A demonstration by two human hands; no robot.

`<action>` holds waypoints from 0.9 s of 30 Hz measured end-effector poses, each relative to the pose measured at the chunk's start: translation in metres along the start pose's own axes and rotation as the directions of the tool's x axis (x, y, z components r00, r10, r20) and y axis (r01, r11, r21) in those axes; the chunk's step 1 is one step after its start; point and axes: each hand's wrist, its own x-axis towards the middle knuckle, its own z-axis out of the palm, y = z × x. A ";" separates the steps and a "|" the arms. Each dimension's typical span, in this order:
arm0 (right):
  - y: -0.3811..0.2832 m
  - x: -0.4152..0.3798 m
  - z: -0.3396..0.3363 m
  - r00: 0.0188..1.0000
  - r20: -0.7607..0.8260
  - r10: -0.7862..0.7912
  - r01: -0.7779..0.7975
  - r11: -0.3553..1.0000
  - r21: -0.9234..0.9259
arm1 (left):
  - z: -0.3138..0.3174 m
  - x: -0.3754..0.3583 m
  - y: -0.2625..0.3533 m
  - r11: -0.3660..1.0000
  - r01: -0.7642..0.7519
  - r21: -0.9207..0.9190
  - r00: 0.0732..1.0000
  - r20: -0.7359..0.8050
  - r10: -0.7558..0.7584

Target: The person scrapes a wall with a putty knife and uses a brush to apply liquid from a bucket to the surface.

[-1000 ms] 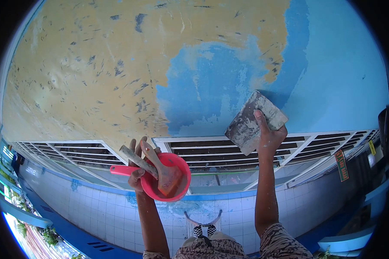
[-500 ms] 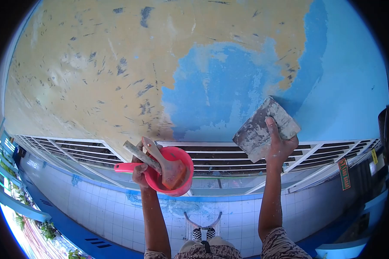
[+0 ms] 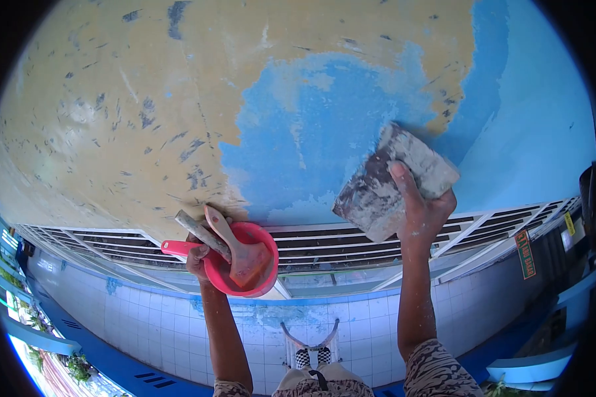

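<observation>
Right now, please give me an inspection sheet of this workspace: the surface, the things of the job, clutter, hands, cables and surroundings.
Surface: wall overhead, yellowish coat with dark scrape marks; a blue patch shows in the middle, plain blue at the right.
Job's things: flat trowel, smeared grey, tilted against the blue patch; red scoop with a handle; two smaller scrapers rest in it, handles sticking out up-left.
Clutter: nothing seen.
Hands: right hand grips the trowel, a finger laid along its face; left hand holds the scoop by its handle.
Cables: nothing seen.
Surroundings: louvred vents under the wall, white tiles below, a green sign at the right, plants at lower left.
</observation>
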 end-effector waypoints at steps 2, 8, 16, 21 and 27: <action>0.016 -0.007 -0.017 0.999 -0.035 -0.026 0.027 1.000 0.003 | 0.000 -0.001 -0.002 1.000 -0.009 -0.011 1.000 0.004 0.009; 0.021 -0.010 -0.031 0.991 -0.123 0.046 -0.054 0.996 -0.065 | -0.005 0.005 0.000 0.998 0.007 -0.055 1.000 -0.007 -0.007; 0.021 -0.008 -0.034 0.992 -0.121 0.035 -0.045 0.995 -0.086 | -0.011 0.011 0.004 0.999 0.032 -0.044 0.999 -0.007 -0.032; 0.014 -0.006 -0.031 0.993 -0.115 0.014 -0.025 0.995 -0.098 | -0.011 0.011 0.002 0.999 0.022 -0.050 1.000 -0.001 -0.022; 0.017 -0.001 -0.038 0.997 -0.069 -0.027 0.023 0.998 -0.066 | -0.011 0.009 -0.002 0.997 0.044 -0.062 0.999 -0.010 -0.045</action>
